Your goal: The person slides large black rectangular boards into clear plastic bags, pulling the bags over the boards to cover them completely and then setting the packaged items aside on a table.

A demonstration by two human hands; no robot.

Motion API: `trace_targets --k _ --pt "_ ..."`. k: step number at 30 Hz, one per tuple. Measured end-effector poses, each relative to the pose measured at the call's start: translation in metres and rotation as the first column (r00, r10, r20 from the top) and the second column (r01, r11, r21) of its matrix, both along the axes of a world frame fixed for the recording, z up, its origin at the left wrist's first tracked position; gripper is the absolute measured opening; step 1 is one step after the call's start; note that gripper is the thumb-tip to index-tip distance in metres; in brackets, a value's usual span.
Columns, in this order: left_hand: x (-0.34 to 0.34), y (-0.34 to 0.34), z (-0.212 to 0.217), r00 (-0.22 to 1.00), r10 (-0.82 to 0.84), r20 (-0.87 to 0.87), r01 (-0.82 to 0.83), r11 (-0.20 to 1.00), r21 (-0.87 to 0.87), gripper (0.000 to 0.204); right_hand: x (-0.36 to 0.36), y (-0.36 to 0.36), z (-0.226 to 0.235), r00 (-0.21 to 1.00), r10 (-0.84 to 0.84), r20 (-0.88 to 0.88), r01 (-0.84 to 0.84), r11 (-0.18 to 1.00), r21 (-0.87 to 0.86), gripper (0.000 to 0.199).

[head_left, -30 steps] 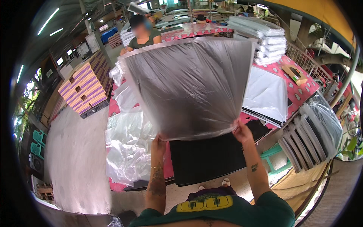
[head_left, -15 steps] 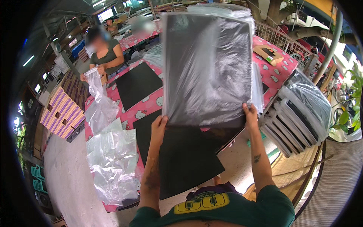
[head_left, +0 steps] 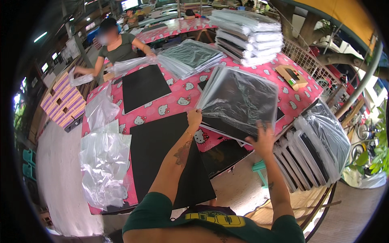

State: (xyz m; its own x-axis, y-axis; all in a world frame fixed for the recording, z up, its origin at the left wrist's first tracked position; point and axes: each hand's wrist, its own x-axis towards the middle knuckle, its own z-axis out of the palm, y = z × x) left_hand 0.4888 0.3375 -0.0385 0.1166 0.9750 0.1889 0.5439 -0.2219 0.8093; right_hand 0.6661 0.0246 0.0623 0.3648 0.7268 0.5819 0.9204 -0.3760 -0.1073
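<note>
A black square sheet sealed in a clear plastic bag (head_left: 243, 101) lies tilted on a low pile of similar bagged sheets at the table's right side. My left hand (head_left: 194, 117) grips its near-left corner. My right hand (head_left: 263, 137) rests fingers-spread on its near edge. A stack of bare black sheets (head_left: 166, 158) lies on the pink patterned table (head_left: 178, 97) in front of me, under my left forearm.
Empty clear bags (head_left: 103, 166) hang over the table's left edge. A person across the table (head_left: 117, 44) handles a bag beside another black sheet (head_left: 144, 87). Bagged stacks (head_left: 247, 34) stand at the back; more bagged sheets (head_left: 316, 146) lean upright at the right.
The bagged sheet, held up in front of me earlier, has come down to the right onto the pile. Both hands went down with it.
</note>
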Motion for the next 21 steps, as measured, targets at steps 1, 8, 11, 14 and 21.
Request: trace_targets --k 1,8,11,14,21 --pt "0.009 -0.002 0.002 0.995 0.005 0.105 0.002 0.998 -0.065 0.029 -0.002 0.008 -0.008 0.999 0.032 -0.022 -0.034 0.996 -0.083 0.066" --pt "-0.110 -0.062 -0.001 0.906 0.000 0.424 0.137 0.947 -0.291 0.024 -0.002 0.039 -0.059 0.989 0.125 -0.081 -0.141 0.962 -0.232 0.049" --pt "-0.236 -0.102 0.027 0.999 -0.022 0.032 0.020 0.998 0.056 0.023 0.000 0.029 -0.050 0.991 0.105 -0.081 -0.122 0.960 -0.251 0.048" --pt "-0.418 -0.150 0.058 0.902 0.376 -0.211 -0.277 0.881 0.384 0.028 -0.050 0.047 -0.050 0.995 -0.096 0.025 0.099 0.971 -0.217 0.060" --pt "-0.641 -0.201 0.020 0.543 -0.022 -0.839 -0.188 0.971 -0.147 0.029 -0.371 0.068 -0.051 0.429 0.728 -0.534 -0.751 0.616 0.237 0.040"
